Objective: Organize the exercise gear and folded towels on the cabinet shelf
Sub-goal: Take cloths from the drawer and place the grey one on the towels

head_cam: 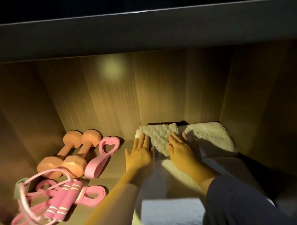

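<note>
Left hand: flat on the near left edge of the checkered towel (159,134). The left hand (140,155) has its fingers straight and close together and its thumb out to the side, gripping nothing.
Right hand: palm down on the same towel's right side. The right hand (180,148) has straight fingers, a little apart.
Checkered towel: at the back of the shelf (113,169), on the right half, lying on top of a cream towel (176,173).
Other towels: a white towel (214,135) sits just beside it on the right, and a folded pale towel (170,213) lies at the front edge.
Exercise gear: all on the left. The peach dumbbells (64,153) lie side by side at the back, touching the pink heart-shaped grip (101,156).
Front left: a pink jump rope (66,200) lies tangled over a pink band (92,195).
</note>
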